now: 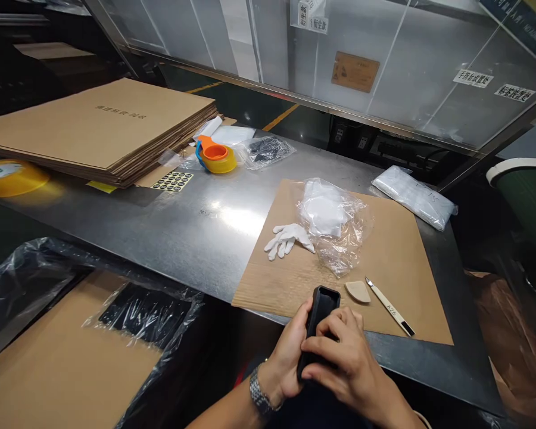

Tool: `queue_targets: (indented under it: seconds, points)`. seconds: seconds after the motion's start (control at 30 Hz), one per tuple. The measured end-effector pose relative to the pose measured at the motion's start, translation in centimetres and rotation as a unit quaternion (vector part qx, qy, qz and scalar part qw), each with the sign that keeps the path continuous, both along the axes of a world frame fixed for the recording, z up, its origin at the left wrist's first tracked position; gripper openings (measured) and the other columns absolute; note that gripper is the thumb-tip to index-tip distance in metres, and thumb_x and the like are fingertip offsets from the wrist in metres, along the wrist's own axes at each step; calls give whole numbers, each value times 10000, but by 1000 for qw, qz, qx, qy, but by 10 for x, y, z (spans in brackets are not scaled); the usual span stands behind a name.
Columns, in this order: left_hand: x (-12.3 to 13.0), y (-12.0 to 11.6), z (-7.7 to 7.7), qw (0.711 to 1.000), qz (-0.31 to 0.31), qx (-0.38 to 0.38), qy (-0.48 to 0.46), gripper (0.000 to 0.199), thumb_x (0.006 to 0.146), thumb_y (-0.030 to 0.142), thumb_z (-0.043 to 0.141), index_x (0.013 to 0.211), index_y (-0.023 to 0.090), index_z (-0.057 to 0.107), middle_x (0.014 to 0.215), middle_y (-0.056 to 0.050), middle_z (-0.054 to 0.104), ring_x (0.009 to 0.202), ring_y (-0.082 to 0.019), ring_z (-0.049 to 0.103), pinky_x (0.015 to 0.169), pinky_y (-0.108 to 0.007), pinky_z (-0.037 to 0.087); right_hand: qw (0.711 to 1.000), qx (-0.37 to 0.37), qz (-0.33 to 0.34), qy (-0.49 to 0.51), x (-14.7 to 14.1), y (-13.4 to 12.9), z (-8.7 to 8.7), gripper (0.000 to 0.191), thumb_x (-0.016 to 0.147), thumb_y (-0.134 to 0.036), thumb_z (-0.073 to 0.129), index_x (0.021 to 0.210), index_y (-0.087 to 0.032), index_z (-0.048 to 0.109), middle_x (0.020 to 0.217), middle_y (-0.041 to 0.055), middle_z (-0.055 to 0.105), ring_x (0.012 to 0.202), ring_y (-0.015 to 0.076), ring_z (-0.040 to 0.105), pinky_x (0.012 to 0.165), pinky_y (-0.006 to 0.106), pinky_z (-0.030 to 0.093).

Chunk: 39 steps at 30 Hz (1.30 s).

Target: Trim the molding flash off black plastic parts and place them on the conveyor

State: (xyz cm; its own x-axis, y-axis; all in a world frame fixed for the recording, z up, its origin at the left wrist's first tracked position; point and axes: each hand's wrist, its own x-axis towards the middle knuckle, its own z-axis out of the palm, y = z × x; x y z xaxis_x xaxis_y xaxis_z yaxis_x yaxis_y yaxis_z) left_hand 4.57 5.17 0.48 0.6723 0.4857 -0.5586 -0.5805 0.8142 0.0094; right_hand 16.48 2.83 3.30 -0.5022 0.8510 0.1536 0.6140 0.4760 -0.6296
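Observation:
A long, narrow black tray-like part (325, 302) with a raised rim and hollow inside is tilted in front of me at the table's near edge. My left hand (290, 351) wraps round its left side, a metal-band watch on that wrist. Over its lower right side lies my right hand (346, 351), fingers curled onto the part and hiding much of it. Just beyond, a beige wedge-shaped piece (358, 292) rests on the cardboard sheet (397, 250). Beside it lies a craft knife (389, 307) marked A26, its blade pointing away from me.
A white glove (288, 239) and a clear plastic bag (339, 238) with white contents lie on the cardboard. Flat cartons (98, 125) are stacked at left, near a tape dispenser (217, 155). A wrapped white bundle (414, 195) sits back right. A plastic-lined carton (71, 351) stands lower left.

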Motion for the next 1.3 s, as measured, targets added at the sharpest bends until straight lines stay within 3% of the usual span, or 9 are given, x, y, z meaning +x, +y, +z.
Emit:
queue_targets:
  seconds: [0.2,0.33,0.47,0.67,0.77,0.9,1.07,1.17,1.3]
  points:
    - [2,-3,0,999,-9,7,-33,421,860,443,422,876,96,661,682,-79,670,663,-174,644,625,-232,486,999,-32,29,-5,7,12,-1,123,838,-365,585,900,-294,665,803,4,538,819,168,432,740,340,302]
    - [3,-9,-3,996,-66,8,66,493,847,503,412,735,90,657,489,-57,594,406,-130,546,425,-211,421,1000,6,12,-26,18,25,3,158,869,-234,533,887,-284,682,789,12,533,797,164,434,738,348,294]
    - [2,-13,-1,987,-119,-4,110,622,847,576,335,624,72,621,537,-68,591,381,-102,518,390,-204,406,999,29,-33,-24,29,43,2,158,861,-222,537,870,-265,689,860,33,574,860,185,466,739,347,304]
    - [1,-11,5,986,-113,18,122,557,829,564,400,635,88,615,556,-73,608,395,-105,524,403,-204,406,979,-118,-129,105,35,56,-5,242,888,-301,471,764,-183,641,719,23,637,705,146,560,697,285,408]
    - [-1,-9,5,984,-76,42,154,550,819,569,416,712,79,641,551,-67,604,409,-113,528,409,-207,405,962,-130,-203,131,35,41,-14,291,925,-329,368,900,-164,606,830,64,648,791,164,593,707,281,448]
    - [-2,-7,2,967,52,89,231,472,815,529,468,975,117,635,626,-49,642,502,-138,572,508,-243,463,952,-208,-167,148,25,-2,-29,556,806,-316,572,1314,-202,378,1200,100,534,1021,200,532,775,295,468]
    - [1,-8,-3,953,107,121,258,482,776,496,548,1109,149,594,657,-27,649,570,-167,604,562,-274,481,922,-296,-160,192,9,-26,-39,597,765,-162,548,1322,-234,347,1003,33,611,732,130,558,617,239,461]
    - [4,-11,-3,956,80,107,261,467,784,492,538,1101,154,594,661,-33,656,553,-165,605,552,-275,480,910,-300,-184,218,12,-12,-37,441,777,-211,555,1210,-205,470,891,18,628,701,128,566,600,230,452]
    - [5,-15,-3,976,-53,66,202,484,809,544,463,835,96,644,613,-70,642,438,-129,558,446,-234,433,901,-279,-246,222,26,13,-34,248,810,-299,516,1010,-158,562,786,26,627,692,140,586,587,232,452]
